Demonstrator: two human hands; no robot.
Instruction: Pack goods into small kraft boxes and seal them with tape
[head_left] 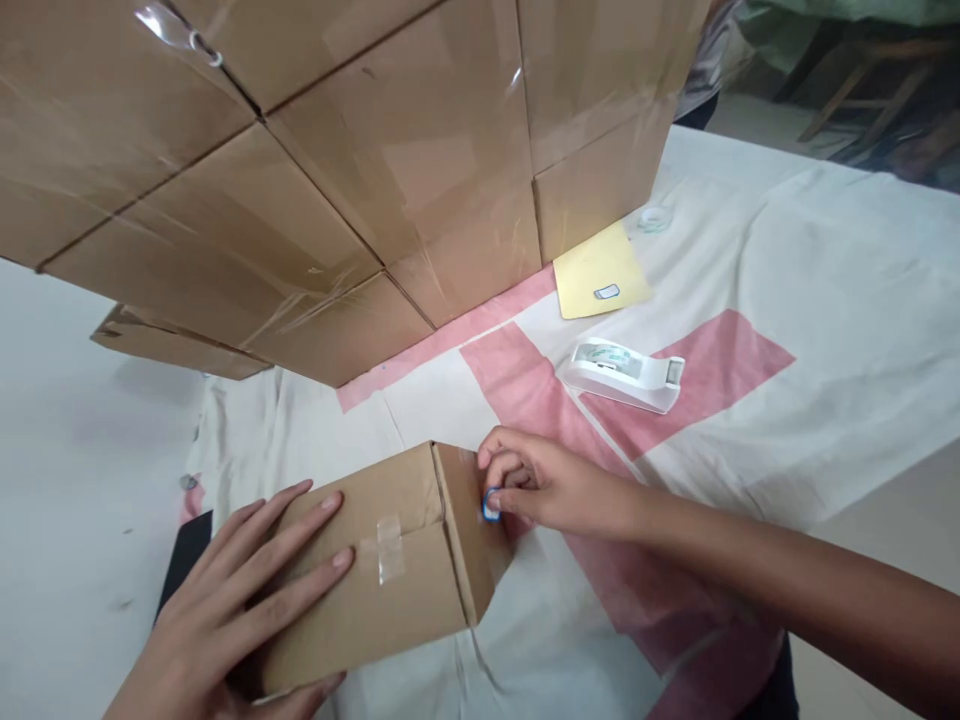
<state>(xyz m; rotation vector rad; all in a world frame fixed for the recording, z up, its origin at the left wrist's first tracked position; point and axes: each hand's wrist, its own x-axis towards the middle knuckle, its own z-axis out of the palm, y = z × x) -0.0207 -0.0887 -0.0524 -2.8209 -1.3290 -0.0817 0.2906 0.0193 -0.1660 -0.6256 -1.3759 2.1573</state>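
A small brown cardboard box (405, 590) lies on the cloth-covered table, its top seam closed with a strip of clear tape (388, 548). My left hand (240, 590) lies flat on the box top with fingers spread. My right hand (540, 485) is at the box's right end face, fingers curled and pinching a small white sticker with a blue edge (491, 503) against that face.
A stack of large taped cardboard boxes (337, 170) looms at the back left. A white tape dispenser (626, 372) sits to the right of the hands. Behind it lies a yellow sheet (592, 262) with one sticker (606, 292). The white and pink cloth (787, 300) covers the table.
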